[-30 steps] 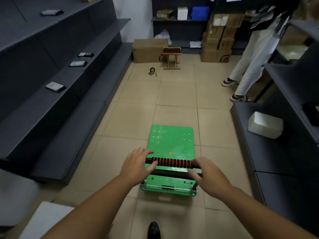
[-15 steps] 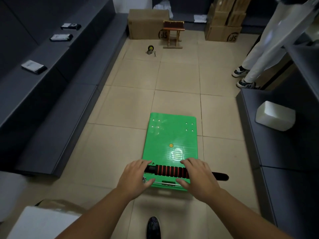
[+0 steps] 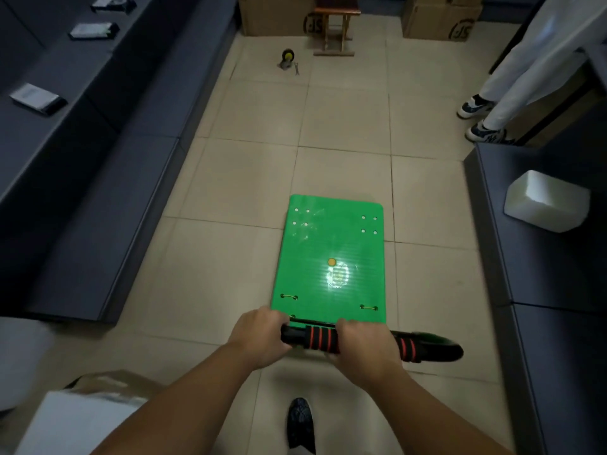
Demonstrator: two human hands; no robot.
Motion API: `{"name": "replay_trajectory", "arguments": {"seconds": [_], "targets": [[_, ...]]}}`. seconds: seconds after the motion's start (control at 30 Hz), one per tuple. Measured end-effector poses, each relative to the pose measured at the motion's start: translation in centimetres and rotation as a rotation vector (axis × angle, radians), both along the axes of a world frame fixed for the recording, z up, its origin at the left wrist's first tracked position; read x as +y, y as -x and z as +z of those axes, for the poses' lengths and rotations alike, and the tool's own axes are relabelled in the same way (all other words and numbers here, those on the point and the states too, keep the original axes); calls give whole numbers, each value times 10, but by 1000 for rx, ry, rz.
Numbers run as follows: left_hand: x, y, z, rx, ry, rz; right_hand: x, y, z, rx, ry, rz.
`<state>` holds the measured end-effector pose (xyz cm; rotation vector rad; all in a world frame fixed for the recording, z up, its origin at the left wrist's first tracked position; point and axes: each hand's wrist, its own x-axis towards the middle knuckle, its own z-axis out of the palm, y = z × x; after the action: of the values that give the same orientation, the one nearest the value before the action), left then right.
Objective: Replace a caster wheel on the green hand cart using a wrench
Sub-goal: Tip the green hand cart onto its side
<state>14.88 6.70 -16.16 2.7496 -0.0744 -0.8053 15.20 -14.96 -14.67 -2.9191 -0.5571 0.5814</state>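
Note:
The green hand cart point(image 3: 331, 254) stands flat on the tiled floor in front of me. Its black handle point(image 3: 427, 348) with red-striped foam grip runs across the near end. My left hand point(image 3: 259, 336) grips the handle's left part and my right hand point(image 3: 364, 346) grips it just right of the middle. Far ahead on the floor lies a spare caster wheel point(image 3: 287, 59) with a yellow hub, and a small wrench point(image 3: 297, 68) lies beside it.
Dark shelving runs along the left point(image 3: 82, 152) and right point(image 3: 542, 274), leaving a narrow aisle. A white foam block point(image 3: 547, 205) sits on the right shelf. A small wooden stool point(image 3: 335, 24) and cardboard boxes point(image 3: 276, 14) stand at the far end. A person's legs point(image 3: 512, 83) stand at right.
The cart has rolled forward along the aisle toward the caster wheel. My view has tilted down, and both hands have closed round the handle.

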Motion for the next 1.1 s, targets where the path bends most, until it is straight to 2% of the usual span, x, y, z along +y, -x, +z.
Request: {"name": "replay_trajectory", "arguments": {"seconds": [0.2,0.4,0.63,0.8,1.1], "targets": [[12,-28,42,-1,-38,-13,10,-14,15,-182,-26,44],[-20,-48,89,-73,-87,-152,-26,-33,37,-245,-127,4],[-128,-90,89,-159,-140,-346,-133,-72,4,-96,-333,-132],[-204,-109,57,-58,-133,-451,-202,-79,-38,56,-444,-244],[-325,-167,20,-107,-64,-448,-314,-146,-74,144,-548,-290]]}}
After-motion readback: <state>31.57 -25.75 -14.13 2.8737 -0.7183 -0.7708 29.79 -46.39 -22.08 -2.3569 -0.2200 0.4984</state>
